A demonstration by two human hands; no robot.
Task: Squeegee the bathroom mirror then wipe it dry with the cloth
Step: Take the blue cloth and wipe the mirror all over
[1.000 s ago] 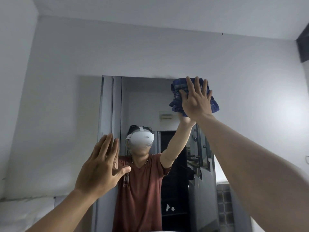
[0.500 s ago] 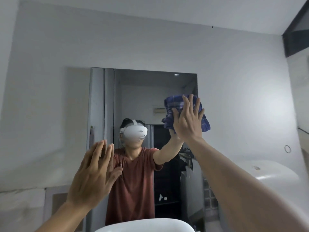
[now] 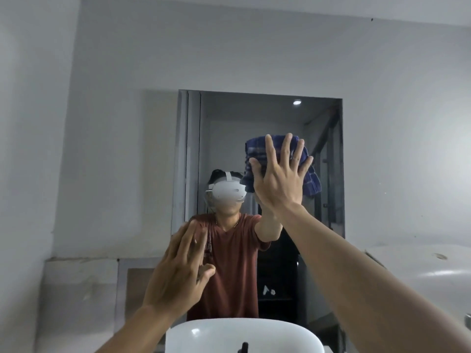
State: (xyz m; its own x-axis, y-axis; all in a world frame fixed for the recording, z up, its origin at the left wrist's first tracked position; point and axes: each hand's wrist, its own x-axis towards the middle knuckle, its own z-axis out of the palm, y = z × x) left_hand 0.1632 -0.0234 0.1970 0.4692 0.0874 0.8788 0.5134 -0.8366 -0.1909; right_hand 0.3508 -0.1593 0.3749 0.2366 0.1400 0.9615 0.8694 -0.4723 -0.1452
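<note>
From the head camera, a frameless rectangular mirror (image 3: pixel 267 118) hangs on a pale grey wall (image 3: pixel 254 54), with a white sink (image 3: pixel 209 337) below its bottom edge and a dark tap (image 3: pixel 244 347) just showing at the sink's near rim. At the right edge of the picture a rounded white fixture (image 3: pixel 438 273) stands beside the mirror. The glass reflects a person in a red-brown shirt wearing a white headset, a dark doorway behind them and a small ceiling light near the mirror's top right corner. The right hand (image 3: pixel 279 180) is spread flat, fingers wide apart, pressing a folded blue checked cloth (image 3: pixel 309 179) against the upper right part of the mirror; the cloth shows above the fingertips and to the right of the palm, pinned under the palm rather than gripped in a fist. The left hand (image 3: pixel 178 273) is raised before the lower left part of the mirror, open with its fingers together and the thumb out, holding nothing; whether its fingertips touch the glass cannot be told, as it is slightly blurred. Both forearms reach up from the bottom edge of the picture.
</note>
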